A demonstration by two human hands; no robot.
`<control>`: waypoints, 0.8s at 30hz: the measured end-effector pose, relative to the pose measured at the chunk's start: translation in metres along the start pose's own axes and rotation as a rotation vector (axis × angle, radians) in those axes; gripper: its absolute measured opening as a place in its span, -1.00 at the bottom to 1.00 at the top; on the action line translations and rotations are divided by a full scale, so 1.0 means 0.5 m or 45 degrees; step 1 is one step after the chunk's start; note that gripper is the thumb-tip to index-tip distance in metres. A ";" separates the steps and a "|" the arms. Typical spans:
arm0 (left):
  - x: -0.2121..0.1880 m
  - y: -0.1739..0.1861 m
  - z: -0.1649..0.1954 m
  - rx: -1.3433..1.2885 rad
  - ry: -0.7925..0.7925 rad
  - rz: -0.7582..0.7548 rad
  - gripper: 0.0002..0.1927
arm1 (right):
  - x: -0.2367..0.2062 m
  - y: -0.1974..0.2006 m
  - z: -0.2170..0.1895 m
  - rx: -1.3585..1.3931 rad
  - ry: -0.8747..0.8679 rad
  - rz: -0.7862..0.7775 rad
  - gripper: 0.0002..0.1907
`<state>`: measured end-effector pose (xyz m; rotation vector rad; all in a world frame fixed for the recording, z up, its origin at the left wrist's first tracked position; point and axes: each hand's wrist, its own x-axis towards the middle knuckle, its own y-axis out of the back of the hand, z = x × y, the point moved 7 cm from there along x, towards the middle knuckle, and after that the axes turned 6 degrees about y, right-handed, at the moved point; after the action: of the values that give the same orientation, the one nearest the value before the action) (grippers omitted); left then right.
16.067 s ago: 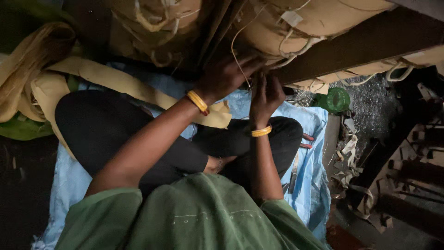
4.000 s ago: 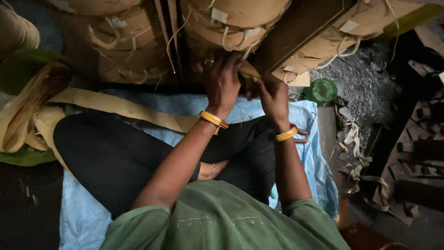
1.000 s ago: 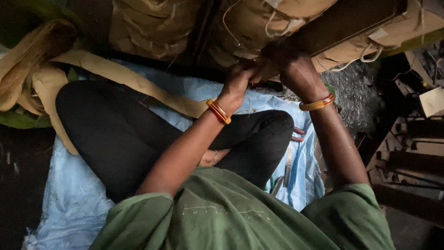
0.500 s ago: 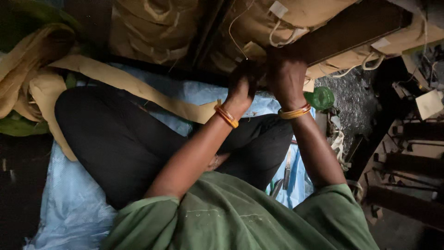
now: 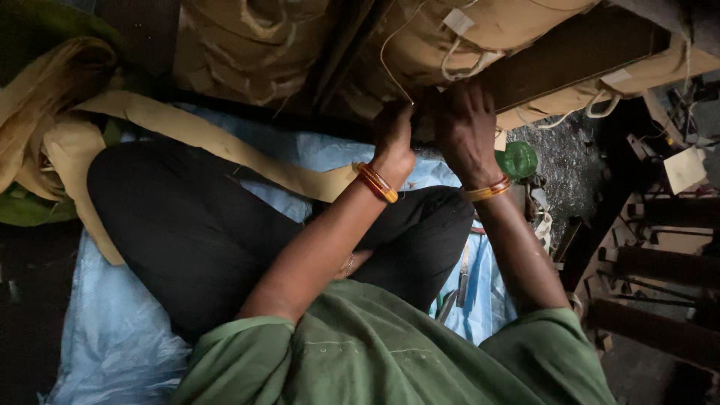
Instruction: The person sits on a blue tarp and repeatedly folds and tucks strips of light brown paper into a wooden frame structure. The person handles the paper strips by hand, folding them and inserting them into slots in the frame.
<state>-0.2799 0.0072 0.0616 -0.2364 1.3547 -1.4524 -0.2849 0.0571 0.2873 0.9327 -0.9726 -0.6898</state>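
I sit cross-legged in front of a frame wrapped in tan fabric [image 5: 255,45], tied with pale cords. My left hand [image 5: 394,139], with an orange bangle at the wrist, is closed at the fabric's lower edge, and a thin pale thread [image 5: 384,56] arcs up from its fingers. Right beside it and nearly touching, my right hand [image 5: 466,127] presses its curled fingers on the same tan fabric edge, just under a dark wooden rail [image 5: 570,52]. The fingertips of both hands are hidden in shadow.
A long tan webbing strip [image 5: 225,139] trails left across my lap onto a blue plastic sheet [image 5: 112,322]. A green round object [image 5: 517,159] lies by my right wrist. A metal tool [image 5: 461,279] rests beside my knee. Dark wooden pieces [image 5: 660,262] stack at the right.
My right hand has come down and left to meet my left hand at the fabric edge. The left hand has risen slightly toward the frame.
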 end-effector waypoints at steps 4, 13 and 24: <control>-0.019 -0.004 0.013 0.005 0.042 -0.063 -0.76 | -0.002 -0.025 0.018 0.153 -0.107 -0.104 -0.67; -0.060 0.025 0.043 0.302 -0.171 -0.329 -0.66 | 0.004 -0.087 0.064 0.542 -0.238 -0.347 -0.63; 0.030 0.052 0.048 1.268 -0.520 -0.303 -0.67 | -0.133 -0.209 0.121 0.252 -0.314 -0.059 -0.85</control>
<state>-0.2538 -0.0123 0.0414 -0.0288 0.1904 -1.9706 -0.3758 0.0449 0.1845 1.0623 -1.2580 -0.7702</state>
